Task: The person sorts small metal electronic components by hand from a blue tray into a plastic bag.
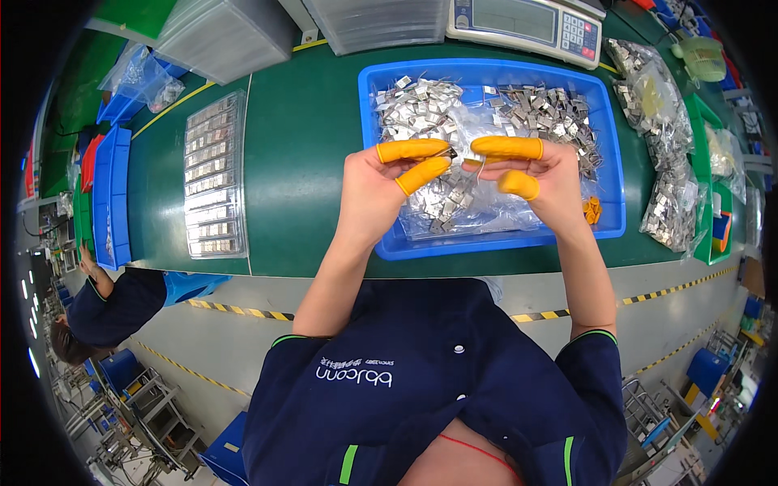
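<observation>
Yellow finger cots cover fingertips on both hands. My left hand (pixel 373 185) pinches a small dark metal connector (pixel 450 152) between thumb and forefinger, above the blue tray (pixel 369 105). Facing it, my right hand (pixel 541 174) has its fingers stretched toward the connector, with the thumb held apart from them. A thin pale wire shows by the right fingertips; whether they touch it I cannot tell. Below the hands, many small silvery connectors with wire leads (pixel 409 113) lie in the tray on clear plastic bags (pixel 506 212). Darker ones (pixel 551 113) fill its right side.
A clear plastic tray of connectors in rows (pixel 215 174) lies left on the green table (pixel 300 162). At the back stand clear bins (pixel 223 36) and a digital scale (pixel 527 28). Bagged connectors (pixel 668 174) line the right. Orange finger cots (pixel 592 211) sit in the blue tray's corner.
</observation>
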{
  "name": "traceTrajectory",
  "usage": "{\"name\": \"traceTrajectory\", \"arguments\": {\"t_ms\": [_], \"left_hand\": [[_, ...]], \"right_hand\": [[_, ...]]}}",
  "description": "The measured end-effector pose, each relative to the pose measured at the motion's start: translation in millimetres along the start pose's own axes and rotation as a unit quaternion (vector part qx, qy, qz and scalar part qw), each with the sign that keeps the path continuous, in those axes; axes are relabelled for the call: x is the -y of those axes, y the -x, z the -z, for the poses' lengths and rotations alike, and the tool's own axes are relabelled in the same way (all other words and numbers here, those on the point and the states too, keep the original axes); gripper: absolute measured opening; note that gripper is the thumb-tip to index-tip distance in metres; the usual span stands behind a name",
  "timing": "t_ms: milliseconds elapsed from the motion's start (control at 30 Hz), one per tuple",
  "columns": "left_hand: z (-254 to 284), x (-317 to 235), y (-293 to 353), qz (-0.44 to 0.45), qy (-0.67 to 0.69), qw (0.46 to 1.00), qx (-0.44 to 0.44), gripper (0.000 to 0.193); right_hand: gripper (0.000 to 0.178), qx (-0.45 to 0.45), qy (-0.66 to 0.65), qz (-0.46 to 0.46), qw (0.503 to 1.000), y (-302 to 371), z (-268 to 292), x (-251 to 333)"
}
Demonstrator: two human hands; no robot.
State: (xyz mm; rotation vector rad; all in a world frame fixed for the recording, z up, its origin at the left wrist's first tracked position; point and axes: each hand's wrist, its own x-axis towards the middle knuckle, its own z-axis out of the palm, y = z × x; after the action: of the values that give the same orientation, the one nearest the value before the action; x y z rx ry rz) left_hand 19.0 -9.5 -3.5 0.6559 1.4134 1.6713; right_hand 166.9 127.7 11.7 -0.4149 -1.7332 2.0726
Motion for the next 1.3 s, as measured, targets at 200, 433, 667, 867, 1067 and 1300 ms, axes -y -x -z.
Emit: {"name": "traceTrajectory", "arguments": {"t_ms": [200,433,667,867,1067,1300], "left_hand": [[-1.5,-2.1,6.2,0.002,0.007,1.0,0.029,0.024],[-1.0,-4.0,5.0,0.008,0.002,0.999,0.05,0.022],[3.1,-20.2,0.2,-0.007,-0.163,0.981,0.101,0.017],[-0.8,-41.7,-6.0,0.009,-0.118,0.972,0.205,0.019],[-8.3,-41.6,-12.2,0.12,-0.035,0.968,0.217,0.019],[-11.1,-31.8,-15.6,0.118,-0.017,0.971,0.208,0.019]], "right_hand": [[0.026,-0.087,0.061,-0.002,0.994,2.2,-15.1,0.5],[0.017,-0.081,0.208,0.029,0.974,7.9,-11.5,7.8],[0.014,-0.048,0.342,0.108,0.932,15.0,-15.4,21.6],[0.025,-0.005,0.169,0.016,0.986,9.5,-6.2,33.1],[0.028,0.048,0.004,-0.067,0.997,3.2,-3.6,32.2],[0.024,0.037,0.024,-0.078,0.996,-0.8,0.0,29.6]]}}
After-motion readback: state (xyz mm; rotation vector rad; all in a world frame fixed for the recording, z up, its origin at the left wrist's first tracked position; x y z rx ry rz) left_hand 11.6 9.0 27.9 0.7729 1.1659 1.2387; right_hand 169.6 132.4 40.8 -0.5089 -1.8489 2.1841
